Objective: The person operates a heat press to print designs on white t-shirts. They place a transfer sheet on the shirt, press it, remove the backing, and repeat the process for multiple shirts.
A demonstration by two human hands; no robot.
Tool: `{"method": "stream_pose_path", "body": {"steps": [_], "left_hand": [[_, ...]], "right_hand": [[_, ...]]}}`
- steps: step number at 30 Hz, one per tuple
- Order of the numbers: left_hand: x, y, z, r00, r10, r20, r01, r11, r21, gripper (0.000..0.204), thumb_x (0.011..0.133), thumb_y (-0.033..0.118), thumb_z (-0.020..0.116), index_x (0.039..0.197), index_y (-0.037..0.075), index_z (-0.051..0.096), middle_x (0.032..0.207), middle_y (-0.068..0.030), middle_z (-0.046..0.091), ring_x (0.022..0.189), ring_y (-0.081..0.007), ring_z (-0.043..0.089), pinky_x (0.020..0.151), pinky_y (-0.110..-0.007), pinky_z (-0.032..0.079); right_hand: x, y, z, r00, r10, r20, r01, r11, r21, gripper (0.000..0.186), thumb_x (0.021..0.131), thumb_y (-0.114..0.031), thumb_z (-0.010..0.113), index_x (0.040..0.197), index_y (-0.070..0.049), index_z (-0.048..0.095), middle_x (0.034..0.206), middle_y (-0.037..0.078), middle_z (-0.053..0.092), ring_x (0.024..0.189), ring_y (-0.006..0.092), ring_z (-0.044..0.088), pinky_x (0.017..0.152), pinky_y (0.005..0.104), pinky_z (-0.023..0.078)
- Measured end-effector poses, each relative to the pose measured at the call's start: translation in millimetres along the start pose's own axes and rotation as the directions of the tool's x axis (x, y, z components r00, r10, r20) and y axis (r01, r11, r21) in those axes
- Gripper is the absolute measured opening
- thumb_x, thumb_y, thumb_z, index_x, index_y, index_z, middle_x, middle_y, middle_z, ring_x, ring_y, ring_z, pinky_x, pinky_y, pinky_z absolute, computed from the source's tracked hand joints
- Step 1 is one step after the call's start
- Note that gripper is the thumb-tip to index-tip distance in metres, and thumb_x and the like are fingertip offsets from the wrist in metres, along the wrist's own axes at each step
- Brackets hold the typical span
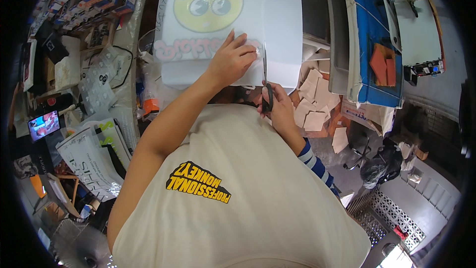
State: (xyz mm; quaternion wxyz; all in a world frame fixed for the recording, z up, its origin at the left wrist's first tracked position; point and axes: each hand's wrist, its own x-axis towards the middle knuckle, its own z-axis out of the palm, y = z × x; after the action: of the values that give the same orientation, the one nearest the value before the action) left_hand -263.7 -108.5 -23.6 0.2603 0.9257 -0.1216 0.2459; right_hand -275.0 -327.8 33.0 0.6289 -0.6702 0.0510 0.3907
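Just off the near edge of the printed sheet (248,26), the right hand (283,108) is closed around black-handled scissors (268,95); their blades point away over it, a grip that seems meant to line them up with a faint line there. Right of its near corner lie tan pieces (313,94). The left hand (232,63) rests on the sheet, left of the blades, fingers partly spread, probably to steady it; I can't tell whether it pinches anything. The sheet, ahead of the person's torso, looks white and glossy, with pink lettering (191,50) and, farther up, a yellow cartoon face (208,16) under glare.
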Motion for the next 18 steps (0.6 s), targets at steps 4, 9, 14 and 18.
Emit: {"method": "stream_pose_path", "body": {"steps": [4,9,14,18], "left_hand": [[-1.2,2.8,1.8,1.000,-0.024,-0.011,0.024,0.999,-0.029,0.014,0.084,0.011,0.070,0.098,0.010,0.071,0.108,-0.0023,0.067,0.124,-0.0356,0.054,0.110,-0.060,0.037],[0.2,3.3,0.4,1.000,-0.021,-0.013,0.020,0.999,-0.041,0.016,0.084,0.011,0.070,0.099,0.011,0.070,0.109,-0.0021,0.067,0.123,-0.0362,0.054,0.109,-0.060,0.037],[3.0,6.0,0.6,1.000,-0.025,-0.013,0.024,0.999,-0.037,0.015,0.084,0.011,0.070,0.099,0.011,0.070,0.109,-0.0021,0.067,0.122,-0.0365,0.055,0.109,-0.060,0.037],[2.9,6.6,1.3,0.999,-0.031,-0.011,0.031,0.999,-0.021,0.015,0.084,0.011,0.070,0.100,0.011,0.070,0.108,-0.0022,0.067,0.121,-0.0366,0.056,0.109,-0.060,0.038]], "right_hand": [[4.2,6.7,-2.6,1.000,-0.012,0.001,0.012,1.000,0.023,0.035,0.099,-0.020,0.063,0.130,-0.005,0.054,0.083,0.004,0.059,0.060,0.0098,0.059,0.047,0.0243,0.045],[3.1,3.0,-0.9,1.000,0.014,-0.019,-0.014,1.000,-0.006,0.039,0.098,-0.022,0.065,0.131,-0.006,0.054,0.082,0.003,0.058,0.060,0.0096,0.058,0.047,0.0240,0.045],[5.1,7.6,-2.5,1.000,0.017,-0.023,-0.017,1.000,-0.004,0.040,0.097,-0.023,0.066,0.132,-0.006,0.054,0.082,0.003,0.058,0.059,0.0093,0.058,0.046,0.0237,0.043],[3.1,8.5,-2.0,0.999,0.028,-0.023,-0.028,1.000,-0.011,0.038,0.099,-0.019,0.063,0.133,-0.005,0.053,0.080,0.002,0.059,0.059,0.0089,0.057,0.045,0.0235,0.042]]}}
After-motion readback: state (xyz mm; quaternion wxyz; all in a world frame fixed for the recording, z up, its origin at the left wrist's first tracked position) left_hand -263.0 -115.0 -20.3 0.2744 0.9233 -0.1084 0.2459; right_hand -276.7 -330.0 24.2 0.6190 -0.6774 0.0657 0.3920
